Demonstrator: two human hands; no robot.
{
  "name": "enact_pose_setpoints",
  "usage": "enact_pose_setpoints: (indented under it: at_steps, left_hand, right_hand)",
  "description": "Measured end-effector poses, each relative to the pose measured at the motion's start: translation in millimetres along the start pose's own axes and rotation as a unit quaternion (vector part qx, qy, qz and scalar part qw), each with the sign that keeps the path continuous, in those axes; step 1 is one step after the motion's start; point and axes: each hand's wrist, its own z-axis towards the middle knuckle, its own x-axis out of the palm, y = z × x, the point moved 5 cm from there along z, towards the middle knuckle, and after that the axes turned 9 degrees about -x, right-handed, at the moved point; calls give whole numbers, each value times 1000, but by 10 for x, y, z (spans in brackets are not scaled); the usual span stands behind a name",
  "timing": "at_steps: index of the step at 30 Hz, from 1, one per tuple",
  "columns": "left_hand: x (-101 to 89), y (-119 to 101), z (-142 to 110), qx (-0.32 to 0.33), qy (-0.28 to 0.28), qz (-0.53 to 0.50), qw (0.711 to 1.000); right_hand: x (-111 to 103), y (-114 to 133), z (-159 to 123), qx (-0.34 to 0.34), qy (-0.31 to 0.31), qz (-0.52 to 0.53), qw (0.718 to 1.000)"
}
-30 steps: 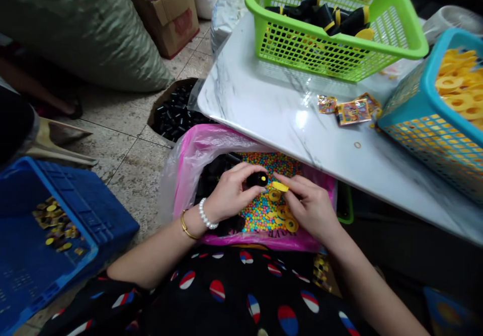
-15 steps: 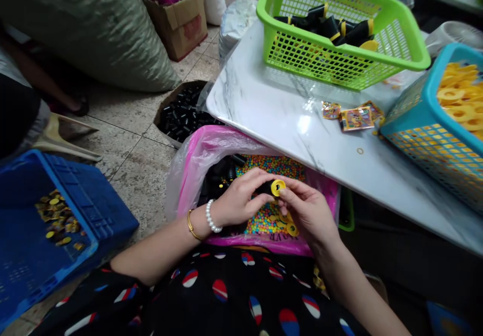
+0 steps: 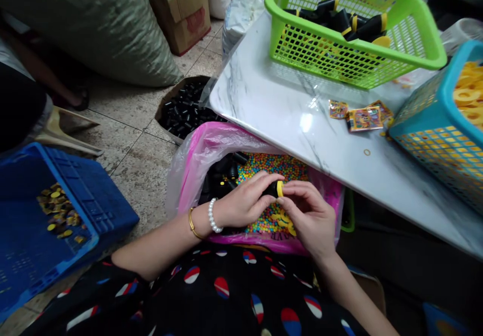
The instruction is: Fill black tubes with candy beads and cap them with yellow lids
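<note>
My left hand [image 3: 254,197] is closed around a small black plastic bottle [image 3: 270,189], mostly hidden by the fingers. On its right end sits a yellow ring-shaped cap [image 3: 279,188], pinched at its edge by the thumb and fingers of my right hand [image 3: 311,210]. Both hands are above a pink tub [image 3: 199,142] lined with clear plastic. Small multicoloured candy balls [image 3: 273,164] fill much of the tub, with black bottles [image 3: 222,170] at its left side. Several loose yellow caps [image 3: 283,221] lie on the candy under my right hand.
A white marbled table [image 3: 260,99] carries a green basket [image 3: 354,69] of black bottles, small printed packets [image 3: 364,118] and a blue basket [image 3: 426,119] of yellow rings. On the floor are a box of black bottles [image 3: 184,107], a blue crate [image 3: 113,200] and a large sack [image 3: 113,29].
The yellow cap, which faced me with its hollow side, is now turned side-on against the black bottle's end. My right fingers have shifted along with it. The view has moved slightly.
</note>
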Motion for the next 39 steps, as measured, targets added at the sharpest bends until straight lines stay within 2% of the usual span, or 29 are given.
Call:
enact_pose_setpoints:
  at_steps: [3, 5, 9, 12, 16, 22, 25, 28, 30, 35, 39]
  left_hand:
    - [27, -5, 0, 1, 30, 14, 999]
    - [34, -2, -4, 7, 52, 18, 998]
    - [11, -19, -34, 12, 92, 0, 996]
    - [-8, -13, -40, -33, 82, -26, 996]
    - [6, 33, -20, -94, -16, -2, 995]
    - [91, 25, -42, -65, -96, 61, 991]
    - [97, 27, -47, -85, -93, 60, 990]
    - [112, 33, -12, -111, -64, 63, 990]
    - [125, 65, 28, -139, -42, 38, 989]
    - [97, 161, 110, -209, -34, -64, 975]
    - [57, 133, 111, -210, -30, -54, 976]
  right_hand:
    - [-16, -17, 28, 57, 47, 44, 996]
    - [-38, 10, 67, 72, 83, 44, 993]
    - [-63, 101, 125, 42, 143, 16, 989]
    - [-36, 130, 97, 18, 163, 1, 986]
    - [19, 125, 10, -3, 156, -13, 988]
    - [60, 166, -31, -22, 115, -39, 992]
    - [72, 192, -57, -28, 108, -65, 992]
    - [81, 200, -108, -61, 102, -114, 986]
    - [88, 156, -128, -56, 94, -126, 986]
    - [119, -23, -75, 52, 89, -16, 995]
    - [98, 45, -23, 8, 110, -32, 993]
